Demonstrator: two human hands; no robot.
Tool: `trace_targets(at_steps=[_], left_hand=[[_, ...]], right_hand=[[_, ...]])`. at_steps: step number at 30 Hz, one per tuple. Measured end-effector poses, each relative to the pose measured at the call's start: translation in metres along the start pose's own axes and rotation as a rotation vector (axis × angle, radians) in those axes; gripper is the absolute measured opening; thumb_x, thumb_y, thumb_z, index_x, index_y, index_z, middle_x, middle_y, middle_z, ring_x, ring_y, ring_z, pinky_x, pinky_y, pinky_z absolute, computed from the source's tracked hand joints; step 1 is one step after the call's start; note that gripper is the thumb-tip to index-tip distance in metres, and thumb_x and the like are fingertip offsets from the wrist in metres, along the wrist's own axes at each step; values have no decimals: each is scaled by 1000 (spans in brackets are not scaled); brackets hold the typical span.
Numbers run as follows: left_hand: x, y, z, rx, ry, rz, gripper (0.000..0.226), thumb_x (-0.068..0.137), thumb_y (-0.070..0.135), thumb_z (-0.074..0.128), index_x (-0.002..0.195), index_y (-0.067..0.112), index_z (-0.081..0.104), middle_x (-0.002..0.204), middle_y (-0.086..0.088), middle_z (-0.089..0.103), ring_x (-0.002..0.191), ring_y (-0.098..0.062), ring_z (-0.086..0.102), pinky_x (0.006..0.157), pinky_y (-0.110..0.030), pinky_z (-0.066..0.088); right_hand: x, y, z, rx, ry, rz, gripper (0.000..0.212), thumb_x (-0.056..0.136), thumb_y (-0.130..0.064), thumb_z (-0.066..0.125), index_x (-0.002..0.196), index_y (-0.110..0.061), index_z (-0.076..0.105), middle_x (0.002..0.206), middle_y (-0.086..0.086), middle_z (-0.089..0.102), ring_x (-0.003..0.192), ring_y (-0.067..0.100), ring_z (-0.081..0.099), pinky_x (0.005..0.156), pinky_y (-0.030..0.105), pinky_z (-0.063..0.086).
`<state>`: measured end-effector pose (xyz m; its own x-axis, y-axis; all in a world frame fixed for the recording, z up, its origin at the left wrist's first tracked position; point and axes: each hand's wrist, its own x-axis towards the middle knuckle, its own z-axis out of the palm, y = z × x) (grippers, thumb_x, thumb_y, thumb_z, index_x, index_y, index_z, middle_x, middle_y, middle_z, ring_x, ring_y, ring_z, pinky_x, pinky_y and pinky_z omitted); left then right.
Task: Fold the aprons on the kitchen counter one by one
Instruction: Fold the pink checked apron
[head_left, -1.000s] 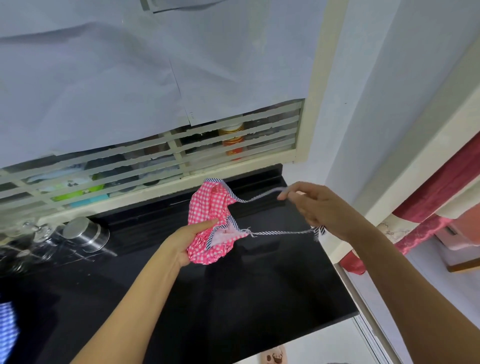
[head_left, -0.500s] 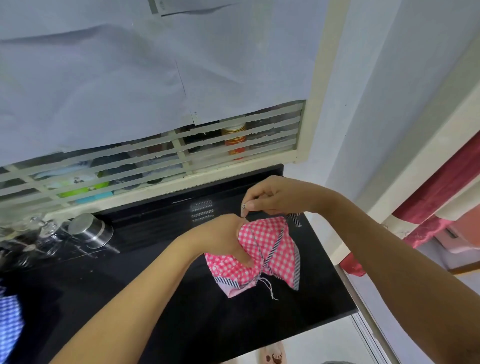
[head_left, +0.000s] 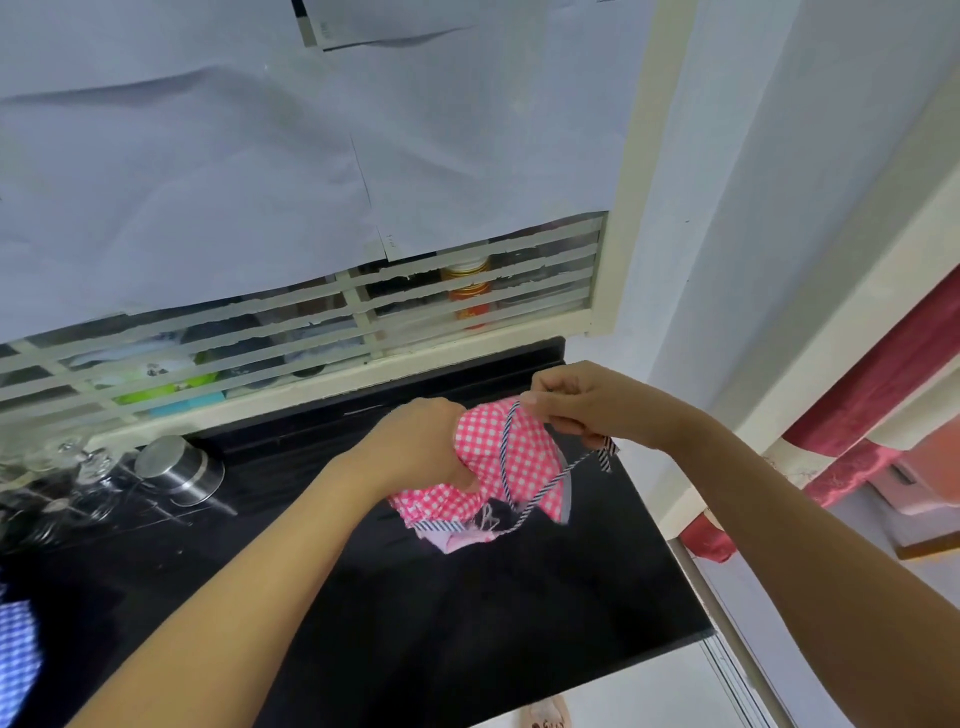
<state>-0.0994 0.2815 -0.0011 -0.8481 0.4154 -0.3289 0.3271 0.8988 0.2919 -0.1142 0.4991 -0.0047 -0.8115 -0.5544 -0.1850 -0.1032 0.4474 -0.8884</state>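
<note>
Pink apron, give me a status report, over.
Left hand grips bunched pink apron above black counter. Right hand pinches striped tie, draped across bundle. Steel pot far left, apart.

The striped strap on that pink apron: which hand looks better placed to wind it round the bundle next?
Right, most likely. The right hand pinches the striped strap, which runs across the pink apron. The left hand is busy gripping the bunched apron above the black counter.
</note>
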Motion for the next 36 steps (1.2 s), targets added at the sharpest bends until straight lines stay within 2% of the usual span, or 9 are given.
trace_targets(at_steps=[3,6,9,13,16,20,23,31,36], left_hand=[[9,-17,-1,-189,-31,-186,32,76,36,77,99,17,64,96,2,66,87,-14,60,78,-26,47],[11,-32,2,-321,-32,-332,43,75,33,78,110,13,63,111,-5,65,94,-19,59,79,-26,43],[11,-38,6,-385,-22,-441,56,74,33,79,120,9,58,119,-9,62,106,-25,59,84,-28,45],[13,-32,6,-437,-72,-458,62,69,34,83,119,10,58,117,-7,62,104,-24,60,89,-31,47],[15,-21,4,-451,-99,-414,61,66,37,85,115,12,59,111,-3,63,95,-19,59,81,-28,46],[13,-17,2,-542,-44,-387,56,66,34,85,112,13,61,110,-3,64,90,-16,59,71,-22,44],[8,-27,-1,-673,39,-444,69,66,34,85,124,10,56,120,-6,61,103,-23,60,87,-32,49],[6,-30,-8,-850,170,-510,73,67,30,85,128,8,52,123,-11,61,107,-30,61,96,-46,50],[6,-19,-15,-874,183,-475,73,68,30,84,129,8,52,122,-11,62,106,-29,61,92,-42,51]], right_hand=[[-11,2,-10,233,46,-52,32,99,-30,43,77,-12,58,52,-3,39,43,9,28,41,18,25],[-21,8,-21,460,103,-92,30,98,-26,40,112,-15,64,52,-2,36,44,9,25,40,18,22],[-24,1,-25,157,83,-126,31,102,-23,37,123,-21,60,52,-3,41,45,10,32,46,17,31],[-10,-18,-7,-192,-196,-102,20,100,-28,43,102,-29,63,59,0,51,46,8,41,51,15,36],[1,-24,5,-277,-219,-97,25,101,-28,42,84,-41,55,56,-3,50,46,6,42,54,15,37],[-2,-31,2,-154,-237,-104,16,100,-27,46,95,-29,61,55,-6,50,44,7,43,48,16,38],[-9,-25,-9,24,-103,-93,30,91,-31,56,93,-2,62,60,-1,53,50,10,48,53,16,44],[-5,-7,-3,-243,130,149,22,84,-40,68,81,-20,60,73,-2,61,68,13,62,64,18,48],[9,4,10,-258,107,386,100,67,-58,76,146,-22,26,142,2,46,122,22,53,103,39,44]])
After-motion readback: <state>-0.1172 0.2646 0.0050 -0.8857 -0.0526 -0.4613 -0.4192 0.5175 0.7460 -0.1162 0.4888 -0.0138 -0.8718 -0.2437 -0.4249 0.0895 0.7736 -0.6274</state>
